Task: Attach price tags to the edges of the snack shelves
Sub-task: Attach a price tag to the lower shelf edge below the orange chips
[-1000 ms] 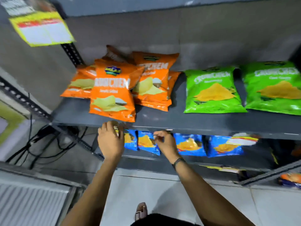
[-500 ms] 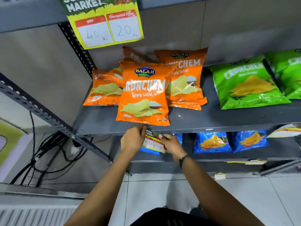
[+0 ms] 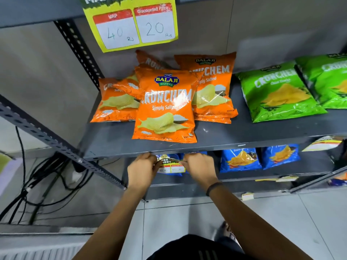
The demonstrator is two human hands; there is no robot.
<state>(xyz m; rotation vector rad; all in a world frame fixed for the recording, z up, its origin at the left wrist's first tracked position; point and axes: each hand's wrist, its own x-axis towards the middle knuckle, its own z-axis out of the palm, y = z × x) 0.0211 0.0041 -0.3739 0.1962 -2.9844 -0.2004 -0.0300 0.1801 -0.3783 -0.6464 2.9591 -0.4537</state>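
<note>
Since half a second ago both hands have risen to just under the front lip of the grey shelf, and the small price tag between them now sits crumpled against that edge instead of hanging flat below it. Left hand grips the tag's left side with curled fingers; right hand, with a dark band on its wrist, pinches the right side. Both are clamped on the tag, close together with only the paper between them. On the tag the letters "PER" and "RKET" can be read above two white boxes with red headers (the handwriting in them is too small to make out).

On the shelf above lie orange bags marked "BALAJI WAFERS", "CRUNCHEM" and "Simply Salted", the front one overlapping the others. To their right are green bags, also "CRUNCHEM". Blue bags stand on the lower shelf behind the hands. A yellow price card hangs from the top shelf, its boxes headed "MRP" and "Discounted Price" with "40" and "20" written in by hand.
</note>
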